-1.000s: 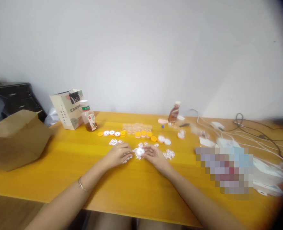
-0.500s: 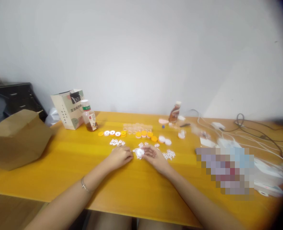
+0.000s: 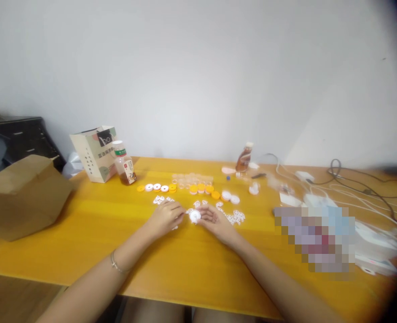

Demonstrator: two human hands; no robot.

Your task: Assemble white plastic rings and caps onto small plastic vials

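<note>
My right hand (image 3: 216,220) rests on the yellow table (image 3: 191,264) and its fingers pinch a small round white disc (image 3: 194,216). My left hand (image 3: 166,215) lies just left of it, fingers curled, tips close to the disc; what they hold, if anything, is too small to see. Small white cut-out pieces (image 3: 236,217) lie scattered around both hands. Behind them runs a row of white and orange discs (image 3: 158,187) and orange caps (image 3: 201,188), with clear little cups (image 3: 191,178) further back.
A tea bottle (image 3: 124,165) and a paper bag (image 3: 95,152) stand at the back left. A brown paper sack (image 3: 23,195) lies at the left edge. A second bottle (image 3: 244,158) stands at the back. White cables and adapters (image 3: 339,193) cover the right side.
The white disc in my right hand has dropped slightly toward the table. My left hand has edged closer to it. Otherwise little has moved.
</note>
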